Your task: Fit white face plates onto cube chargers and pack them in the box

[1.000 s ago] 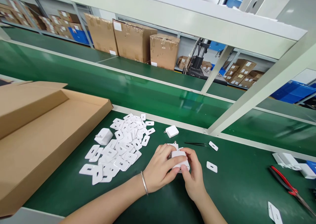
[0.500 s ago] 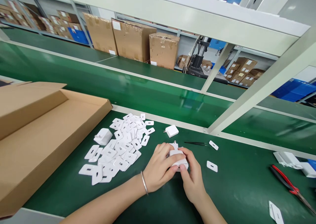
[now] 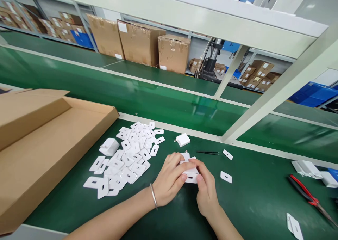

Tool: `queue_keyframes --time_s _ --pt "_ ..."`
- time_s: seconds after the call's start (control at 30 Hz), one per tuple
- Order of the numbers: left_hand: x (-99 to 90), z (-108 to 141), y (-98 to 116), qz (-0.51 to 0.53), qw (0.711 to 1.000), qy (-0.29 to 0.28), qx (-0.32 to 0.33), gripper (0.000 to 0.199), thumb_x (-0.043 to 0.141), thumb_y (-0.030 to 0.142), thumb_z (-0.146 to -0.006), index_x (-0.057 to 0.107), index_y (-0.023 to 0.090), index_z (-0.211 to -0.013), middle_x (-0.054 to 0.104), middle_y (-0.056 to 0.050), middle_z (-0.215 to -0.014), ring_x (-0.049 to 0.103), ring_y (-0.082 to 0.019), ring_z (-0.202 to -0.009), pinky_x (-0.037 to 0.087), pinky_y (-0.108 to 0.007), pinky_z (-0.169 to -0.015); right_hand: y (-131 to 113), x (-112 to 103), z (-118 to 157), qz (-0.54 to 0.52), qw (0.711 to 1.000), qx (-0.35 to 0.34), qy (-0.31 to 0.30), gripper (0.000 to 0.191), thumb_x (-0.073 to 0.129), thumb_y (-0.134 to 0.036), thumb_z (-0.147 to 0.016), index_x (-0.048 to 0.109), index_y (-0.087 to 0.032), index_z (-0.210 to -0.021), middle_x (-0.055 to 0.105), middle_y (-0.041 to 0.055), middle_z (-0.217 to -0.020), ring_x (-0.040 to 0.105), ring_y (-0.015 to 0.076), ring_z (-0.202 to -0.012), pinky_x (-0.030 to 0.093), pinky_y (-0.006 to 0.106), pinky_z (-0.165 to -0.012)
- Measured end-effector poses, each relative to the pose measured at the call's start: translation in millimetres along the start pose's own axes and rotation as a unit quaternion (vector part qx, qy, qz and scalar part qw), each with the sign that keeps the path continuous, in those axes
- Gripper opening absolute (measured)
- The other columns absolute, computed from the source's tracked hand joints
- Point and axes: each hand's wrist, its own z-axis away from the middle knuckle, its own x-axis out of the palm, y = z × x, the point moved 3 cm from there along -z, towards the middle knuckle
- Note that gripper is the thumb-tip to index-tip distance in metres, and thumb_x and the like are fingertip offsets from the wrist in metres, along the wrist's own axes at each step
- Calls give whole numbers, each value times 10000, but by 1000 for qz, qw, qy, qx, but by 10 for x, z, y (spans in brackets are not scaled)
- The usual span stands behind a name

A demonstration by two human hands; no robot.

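Observation:
A white charger block [image 3: 190, 177] with a small dark slot on its near face is held between both hands above the green table. My left hand [image 3: 169, 179] has its fingers wrapped over the block's left side and top. From the right, my right hand [image 3: 207, 187] grips the same block with thumb and fingers. Behind the fingers, another white piece with metal prongs [image 3: 186, 155] shows partly. A white charger [image 3: 182, 140] lies just beyond. To the left spreads a pile of white slotted plates [image 3: 132, 152], with a white block [image 3: 109, 147] beside it.
An open cardboard box [image 3: 52, 141] fills the left. Black tweezers [image 3: 208, 152] and a loose plate [image 3: 226, 177] lie right of the hands. Red-black pliers [image 3: 303, 190] and white housings [image 3: 307, 169] are far right. A slanted metal post [image 3: 264, 95] rises behind.
My right thumb has moved off the block's near face toward its right edge, and the slot there now shows. The view has shifted slightly.

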Motion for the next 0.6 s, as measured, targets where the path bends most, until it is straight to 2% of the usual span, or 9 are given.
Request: queue_keyframes --time_s 0.1,0.27,0.43,0.6 --pt "-8 5 -4 26 1000 11 -3 527 206 518 -1095 603 311 -1374 525 -55 -993 480 -244 -965 382 -407 -848 10 -6 1 -13 1000 9 0 410 379 -488 -1081 618 -234 -1297 701 105 -1192 673 257 -1046 567 378 -880" --pt "-48 -3 -6 82 996 28 -8 439 253 475 -1104 598 271 -1285 560 -55 -1022 508 -236 -977 401 -400 -858 -19 18 -29 -61 997 34 -19 355 434 -498 -1065 585 -248 -1268 676 57 -1050 627 201 -864 536 338 -789" --pt "-72 -10 15 79 996 35 -11 418 267 465 -1103 606 248 -1217 556 -54 -982 517 -234 -951 415 -389 -835 17 0 -47 -12 999 44 -7 320 474 -545 -1028 539 -235 -980 525 -6 -816 489 165 -714 421 301 -645" --pt "-57 -9 19 89 995 28 -20 415 273 469 -1101 604 238 -1197 560 -59 -980 529 -232 -941 433 -389 -829 11 -1 -61 24 999 30 -31 372 464 -555 -1014 549 -222 -872 503 0 -790 481 172 -719 383 309 -637"
